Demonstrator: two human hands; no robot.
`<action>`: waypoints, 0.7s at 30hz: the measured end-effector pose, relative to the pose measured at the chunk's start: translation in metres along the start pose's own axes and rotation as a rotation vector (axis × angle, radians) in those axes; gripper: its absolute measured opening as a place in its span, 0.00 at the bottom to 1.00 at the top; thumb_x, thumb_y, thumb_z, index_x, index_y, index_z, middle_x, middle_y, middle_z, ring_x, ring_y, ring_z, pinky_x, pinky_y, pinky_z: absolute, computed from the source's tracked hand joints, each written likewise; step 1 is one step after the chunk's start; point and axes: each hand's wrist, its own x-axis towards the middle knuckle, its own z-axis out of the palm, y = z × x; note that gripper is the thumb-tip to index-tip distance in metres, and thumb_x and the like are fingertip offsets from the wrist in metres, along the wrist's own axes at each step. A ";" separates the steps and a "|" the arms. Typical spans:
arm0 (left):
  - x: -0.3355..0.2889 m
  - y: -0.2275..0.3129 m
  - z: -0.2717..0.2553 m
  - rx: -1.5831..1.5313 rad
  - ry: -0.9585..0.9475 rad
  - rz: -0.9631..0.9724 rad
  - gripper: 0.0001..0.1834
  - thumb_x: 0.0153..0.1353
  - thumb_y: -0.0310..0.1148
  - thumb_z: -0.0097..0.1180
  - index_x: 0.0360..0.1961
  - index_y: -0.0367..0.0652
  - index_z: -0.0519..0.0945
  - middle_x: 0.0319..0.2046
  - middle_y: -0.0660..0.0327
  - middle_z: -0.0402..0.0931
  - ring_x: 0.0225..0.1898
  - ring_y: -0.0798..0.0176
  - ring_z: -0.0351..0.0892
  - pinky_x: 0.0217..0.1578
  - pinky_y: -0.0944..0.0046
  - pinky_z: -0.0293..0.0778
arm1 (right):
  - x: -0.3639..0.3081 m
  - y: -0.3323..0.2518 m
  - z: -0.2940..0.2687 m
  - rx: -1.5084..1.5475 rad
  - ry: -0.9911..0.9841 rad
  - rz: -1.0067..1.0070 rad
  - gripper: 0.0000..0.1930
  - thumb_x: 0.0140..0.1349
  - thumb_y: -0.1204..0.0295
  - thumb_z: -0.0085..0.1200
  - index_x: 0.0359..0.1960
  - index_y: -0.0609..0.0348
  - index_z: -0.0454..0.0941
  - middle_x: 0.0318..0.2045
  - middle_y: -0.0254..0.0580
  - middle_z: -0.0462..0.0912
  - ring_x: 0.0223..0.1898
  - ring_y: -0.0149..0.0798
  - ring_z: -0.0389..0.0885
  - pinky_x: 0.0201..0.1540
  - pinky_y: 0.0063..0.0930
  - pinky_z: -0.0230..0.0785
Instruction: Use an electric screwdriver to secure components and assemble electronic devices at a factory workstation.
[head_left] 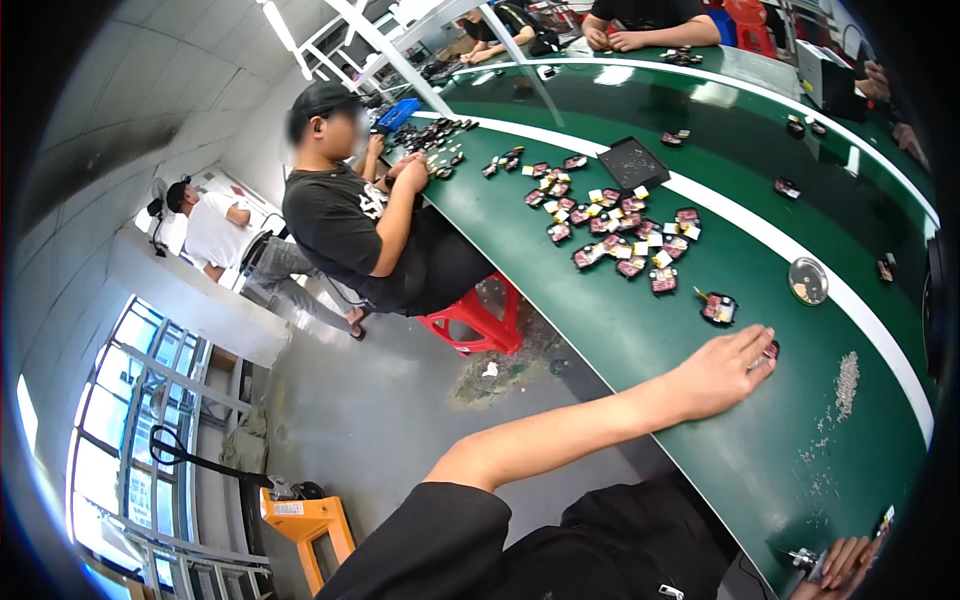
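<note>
My left hand (728, 372) reaches across the green bench, its fingers bent over a small black-and-red electronic module (772, 350); they partly hide it. A similar module (718, 308) with a yellow piece sticking up lies just beyond that hand. At the lower right edge, my right hand (848, 562) is wrapped round a silver-tipped screwdriver (803, 559), whose body is mostly covered. Between the hands and farther right is a strewn heap of tiny metal screws (847, 385). A round metal dish (808, 281) holds a few small bits.
Many modules (610, 225) with white tags cluster farther up the bench, near a black tray (633, 163). A white strip (740, 205) borders the dark green belt (740, 130). A co-worker (345, 200) sits left on a red stool (480, 318). An orange pallet jack (310, 525) stands lower left.
</note>
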 end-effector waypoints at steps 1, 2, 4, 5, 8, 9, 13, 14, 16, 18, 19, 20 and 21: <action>-0.002 -0.008 0.003 0.012 0.013 -0.007 0.15 0.49 0.28 0.53 0.39 0.34 0.78 0.47 0.41 0.73 0.54 0.46 0.72 0.45 0.57 0.77 | -0.001 0.003 -0.001 0.041 -0.012 0.020 0.06 0.62 0.71 0.49 0.32 0.59 0.69 0.15 0.30 0.58 0.17 0.26 0.55 0.25 0.23 0.51; 0.012 -0.010 0.009 0.043 0.002 0.013 0.15 0.47 0.27 0.53 0.38 0.33 0.78 0.47 0.44 0.74 0.53 0.46 0.72 0.48 0.56 0.75 | -0.007 0.000 -0.002 0.018 0.061 -0.046 0.06 0.65 0.72 0.47 0.33 0.59 0.65 0.15 0.29 0.56 0.16 0.24 0.53 0.22 0.20 0.51; 0.015 -0.037 0.001 0.080 -0.038 -0.042 0.12 0.47 0.23 0.55 0.35 0.34 0.79 0.43 0.52 0.78 0.51 0.49 0.74 0.51 0.57 0.73 | -0.003 0.021 -0.004 0.073 0.137 -0.046 0.08 0.68 0.71 0.43 0.30 0.56 0.60 0.12 0.26 0.56 0.11 0.22 0.51 0.18 0.19 0.51; 0.014 -0.053 -0.001 0.111 -0.032 -0.092 0.10 0.48 0.22 0.56 0.34 0.34 0.80 0.41 0.52 0.79 0.50 0.49 0.74 0.50 0.56 0.73 | -0.004 0.031 0.004 0.160 0.161 0.013 0.08 0.67 0.70 0.43 0.31 0.56 0.61 0.12 0.26 0.55 0.11 0.22 0.52 0.18 0.20 0.52; 0.014 -0.076 -0.008 0.188 -0.030 -0.258 0.11 0.51 0.20 0.56 0.38 0.34 0.80 0.47 0.49 0.76 0.53 0.47 0.71 0.53 0.55 0.70 | -0.006 0.047 0.010 0.230 0.187 0.141 0.07 0.66 0.68 0.44 0.31 0.55 0.63 0.12 0.28 0.57 0.12 0.25 0.56 0.20 0.24 0.57; 0.024 -0.064 -0.013 0.235 -0.051 -0.272 0.13 0.51 0.19 0.56 0.40 0.35 0.80 0.52 0.49 0.73 0.55 0.47 0.69 0.55 0.54 0.67 | -0.010 0.047 0.007 0.225 0.187 0.158 0.07 0.65 0.68 0.45 0.31 0.55 0.64 0.12 0.28 0.58 0.12 0.26 0.57 0.21 0.25 0.57; 0.053 -0.002 0.005 -0.060 -0.058 -0.119 0.20 0.49 0.20 0.60 0.46 0.38 0.77 0.45 0.54 0.74 0.49 0.49 0.72 0.51 0.54 0.68 | -0.022 0.050 -0.009 0.198 0.214 0.155 0.07 0.64 0.68 0.45 0.30 0.55 0.65 0.11 0.30 0.61 0.12 0.27 0.60 0.21 0.26 0.58; 0.060 0.016 0.009 -0.130 -0.108 -0.099 0.19 0.48 0.21 0.62 0.44 0.38 0.77 0.42 0.55 0.75 0.45 0.50 0.74 0.46 0.56 0.71 | -0.023 0.049 -0.011 0.216 0.198 0.161 0.07 0.64 0.68 0.45 0.30 0.55 0.65 0.11 0.30 0.61 0.12 0.28 0.60 0.21 0.26 0.58; 0.067 0.037 0.022 -0.266 -0.166 -0.041 0.16 0.48 0.21 0.61 0.41 0.37 0.78 0.39 0.57 0.75 0.41 0.53 0.75 0.40 0.58 0.73 | -0.023 0.047 -0.015 0.240 0.190 0.162 0.07 0.64 0.68 0.45 0.30 0.55 0.65 0.11 0.30 0.61 0.12 0.28 0.60 0.22 0.26 0.58; 0.072 0.044 0.030 -0.242 -0.183 -0.030 0.15 0.48 0.19 0.60 0.40 0.36 0.78 0.37 0.57 0.74 0.39 0.54 0.75 0.38 0.59 0.74 | -0.024 0.047 -0.017 0.261 0.148 0.167 0.07 0.64 0.68 0.45 0.30 0.55 0.65 0.11 0.30 0.61 0.12 0.28 0.61 0.22 0.26 0.59; 0.074 0.045 0.032 -0.215 -0.191 -0.026 0.14 0.47 0.18 0.59 0.38 0.36 0.78 0.36 0.58 0.74 0.37 0.55 0.75 0.36 0.60 0.74 | -0.024 0.048 -0.019 0.282 0.136 0.169 0.06 0.64 0.68 0.45 0.30 0.55 0.65 0.11 0.30 0.61 0.12 0.28 0.61 0.23 0.26 0.60; 0.077 0.043 0.033 -0.213 -0.195 -0.020 0.14 0.47 0.18 0.59 0.38 0.36 0.78 0.36 0.58 0.74 0.37 0.55 0.75 0.36 0.60 0.74 | -0.024 0.049 -0.020 0.288 0.139 0.165 0.06 0.64 0.68 0.45 0.30 0.55 0.65 0.11 0.30 0.61 0.12 0.28 0.61 0.23 0.26 0.60; 0.079 0.040 0.035 -0.162 -0.221 0.052 0.13 0.46 0.19 0.58 0.37 0.35 0.78 0.34 0.58 0.73 0.36 0.56 0.74 0.35 0.60 0.74 | -0.023 0.050 -0.021 0.283 0.109 0.165 0.06 0.64 0.68 0.45 0.31 0.55 0.65 0.11 0.30 0.61 0.12 0.28 0.61 0.22 0.26 0.60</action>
